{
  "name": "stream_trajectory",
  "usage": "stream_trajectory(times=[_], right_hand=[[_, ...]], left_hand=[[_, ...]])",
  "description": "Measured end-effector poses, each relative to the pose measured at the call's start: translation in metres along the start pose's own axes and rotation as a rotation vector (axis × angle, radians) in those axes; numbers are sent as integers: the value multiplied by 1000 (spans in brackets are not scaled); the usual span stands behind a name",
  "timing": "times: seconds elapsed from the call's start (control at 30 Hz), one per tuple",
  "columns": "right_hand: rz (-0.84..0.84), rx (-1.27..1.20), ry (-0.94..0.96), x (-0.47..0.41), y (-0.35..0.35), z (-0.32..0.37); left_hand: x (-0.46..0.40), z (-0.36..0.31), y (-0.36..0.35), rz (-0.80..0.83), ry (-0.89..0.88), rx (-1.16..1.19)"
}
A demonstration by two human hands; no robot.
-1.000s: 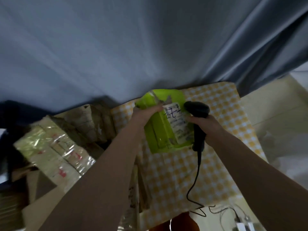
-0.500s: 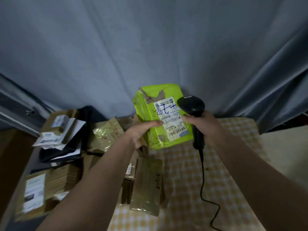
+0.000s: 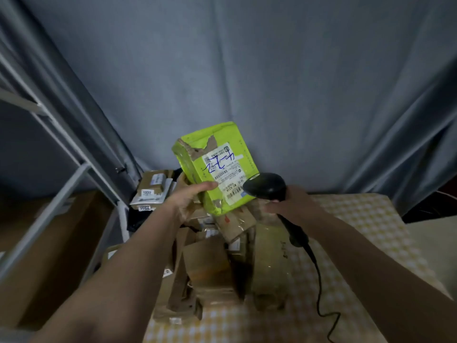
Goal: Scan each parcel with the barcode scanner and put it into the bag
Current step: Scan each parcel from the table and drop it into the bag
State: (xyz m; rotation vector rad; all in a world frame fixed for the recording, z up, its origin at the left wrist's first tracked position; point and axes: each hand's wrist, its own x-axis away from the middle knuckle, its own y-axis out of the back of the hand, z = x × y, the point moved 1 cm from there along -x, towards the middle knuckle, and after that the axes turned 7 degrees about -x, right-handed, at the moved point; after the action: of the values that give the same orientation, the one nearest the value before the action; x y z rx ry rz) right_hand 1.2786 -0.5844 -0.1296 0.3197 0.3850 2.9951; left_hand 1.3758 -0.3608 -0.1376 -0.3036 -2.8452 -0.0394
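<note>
Before grey curtains (image 3: pixel 247 70), over our yellow-checked tablecloth (image 3: pixel 366 219), our left hand (image 3: pixel 188 196) grips the lime-green plastic parcel (image 3: pixel 217 167) upright, label facing us; our right hand (image 3: pixel 291 204) clasps the black corded barcode scanner (image 3: pixel 267 186).

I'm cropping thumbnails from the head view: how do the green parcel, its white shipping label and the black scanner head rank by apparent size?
Largest to smallest, as they appear:
1. green parcel, held up by the left hand
2. white shipping label, covering only part of its face
3. scanner head, gripped by the right hand; possibly closer to the camera, so true size is unsure.
</note>
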Motion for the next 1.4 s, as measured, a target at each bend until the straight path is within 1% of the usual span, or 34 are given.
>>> stream_trajectory(times=[0.2,0.33,0.47,0.6,0.77,0.97,1.1,1.2,1.3,1.4], right_hand=[[16,0,47,43,-40,17],[8,3,62,63,-59,25],[3,-35,84,80,-69,32],[20,-25,70,90,-74,35],[31,-7,91,96,-77,41],[7,-57,118,97,-75,38],[-30,-89,116,98,-70,32],[-72,-155,135,104,-63,27],[-161,-277,176,115,-55,20],[-307,-370,202,129,-42,8]], left_hand=[[38,-12,56,-60,-67,39],[53,-16,74,-74,-102,53],[63,-17,83,-59,-131,54],[72,-14,84,-57,-138,65],[77,-16,84,-65,-155,66],[79,-16,79,-57,-157,72],[77,-13,72,-53,-116,88],[78,-13,60,-16,-44,109],[78,-10,41,7,73,200],[76,-5,16,75,203,215]])
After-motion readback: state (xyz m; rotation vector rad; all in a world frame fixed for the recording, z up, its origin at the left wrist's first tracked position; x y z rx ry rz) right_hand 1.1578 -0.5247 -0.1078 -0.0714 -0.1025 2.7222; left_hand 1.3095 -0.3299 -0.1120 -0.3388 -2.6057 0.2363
